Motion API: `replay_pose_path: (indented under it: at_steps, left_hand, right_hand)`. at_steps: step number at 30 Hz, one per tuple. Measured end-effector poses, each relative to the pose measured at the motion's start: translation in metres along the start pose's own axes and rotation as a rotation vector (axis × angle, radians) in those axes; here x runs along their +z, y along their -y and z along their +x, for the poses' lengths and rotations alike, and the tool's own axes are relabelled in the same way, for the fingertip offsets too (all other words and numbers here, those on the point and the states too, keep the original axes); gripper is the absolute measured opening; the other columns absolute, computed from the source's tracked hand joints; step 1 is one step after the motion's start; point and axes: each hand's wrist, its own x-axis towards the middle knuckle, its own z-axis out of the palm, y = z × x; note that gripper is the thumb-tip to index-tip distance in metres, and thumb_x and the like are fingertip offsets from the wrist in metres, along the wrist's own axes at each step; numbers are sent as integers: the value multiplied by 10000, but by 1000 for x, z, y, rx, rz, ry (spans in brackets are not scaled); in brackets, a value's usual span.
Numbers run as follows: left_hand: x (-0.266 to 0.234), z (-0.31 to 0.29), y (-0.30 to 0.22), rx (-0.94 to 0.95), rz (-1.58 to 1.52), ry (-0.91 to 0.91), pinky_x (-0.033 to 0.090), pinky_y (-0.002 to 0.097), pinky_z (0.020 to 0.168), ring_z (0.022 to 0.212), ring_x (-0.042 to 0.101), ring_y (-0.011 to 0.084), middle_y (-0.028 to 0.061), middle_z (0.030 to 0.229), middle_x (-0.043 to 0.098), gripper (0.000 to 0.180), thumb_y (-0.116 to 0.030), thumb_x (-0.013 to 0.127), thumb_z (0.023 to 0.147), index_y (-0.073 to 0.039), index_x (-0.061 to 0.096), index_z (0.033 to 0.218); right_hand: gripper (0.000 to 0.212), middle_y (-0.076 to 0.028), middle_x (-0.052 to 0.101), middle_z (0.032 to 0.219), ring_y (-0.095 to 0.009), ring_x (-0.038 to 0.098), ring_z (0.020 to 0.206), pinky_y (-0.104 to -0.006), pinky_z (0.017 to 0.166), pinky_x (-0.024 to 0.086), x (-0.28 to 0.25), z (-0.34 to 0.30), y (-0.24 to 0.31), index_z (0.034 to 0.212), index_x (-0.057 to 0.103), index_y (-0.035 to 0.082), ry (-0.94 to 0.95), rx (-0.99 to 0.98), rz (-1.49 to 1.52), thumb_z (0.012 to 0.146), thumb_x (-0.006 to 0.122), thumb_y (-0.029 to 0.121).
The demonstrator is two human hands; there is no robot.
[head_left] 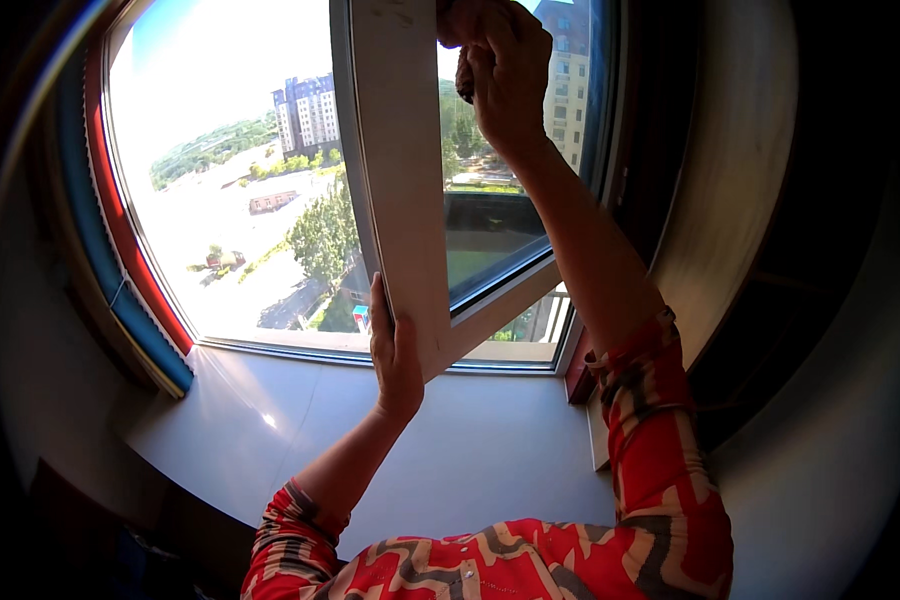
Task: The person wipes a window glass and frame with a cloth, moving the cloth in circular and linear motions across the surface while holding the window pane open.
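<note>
A white-framed window sash (400,180) is swung inward in front of me, its lower corner tilted toward me. My left hand (397,365) grips the sash's edge near that corner, with the thumb on the near face and fingers along the other side. High up at the pane, my right hand (515,75) is closed around a dark reddish crumpled cloth (464,76). Part of this cloth sticks out below the fingers, against the glass (485,235). The top of the hand and cloth runs close to the picture's upper edge, so their full extent is hidden.
Below the window spreads a wide white sill (450,430). A blue blind or curtain edge (120,270) with a beaded cord hangs at the left beside the red window frame (150,265). A pale panel (735,190) stands on the right. Buildings and trees show outside.
</note>
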Motion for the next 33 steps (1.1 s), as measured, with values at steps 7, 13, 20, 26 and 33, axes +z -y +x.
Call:
replay_pose_path:
  at_steps: [7, 13, 20, 26, 33]
  left_hand:
    - [1, 8, 0, 12, -47, 19, 373, 350, 1110, 1367, 439, 218, 114, 1500, 436, 599, -434, 345, 1101, -71, 303, 1576]
    - [0, 14, 7, 21, -50, 25, 389, 344, 1089, 1345, 453, 209, 110, 1476, 459, 576, -421, 349, 1103, -66, 331, 1557]
    - [1, 17, 18, 27, -39, -15, 398, 340, 1063, 1297, 477, 201, 98, 1423, 490, 550, -413, 356, 1102, -61, 371, 1524]
    - [8, 20, 18, 16, -33, 31, 402, 333, 1044, 1270, 482, 192, 93, 1386, 508, 536, -422, 353, 1101, -62, 402, 1494]
    - [6, 16, 23, 28, -6, -25, 405, 327, 1039, 1267, 485, 183, 93, 1381, 512, 546, -432, 337, 1106, -51, 397, 1494]
  right_hand:
    - [288, -32, 521, 768, -49, 354, 487, -220, 402, 304, -5, 46, 4, 765, 478, 70, -47, -107, 6, 1031, 421, 167]
    - [389, 31, 527, 742, -34, 369, 433, -226, 380, 272, -47, 65, -34, 789, 533, 145, -171, -30, 37, 1065, 474, 413]
    - [449, 36, 524, 710, -35, 419, 452, -225, 392, 307, -110, 61, -80, 821, 592, 120, -291, 113, -149, 1055, 469, 482]
    - [267, -134, 626, 995, -276, 627, 841, -364, 811, 512, -244, 27, -172, 1098, 622, 24, -263, -156, -1161, 871, 549, -97]
    - [380, -70, 633, 1016, -194, 635, 1022, -297, 946, 480, -241, -50, -172, 1117, 607, 47, -253, -89, -868, 866, 457, -196]
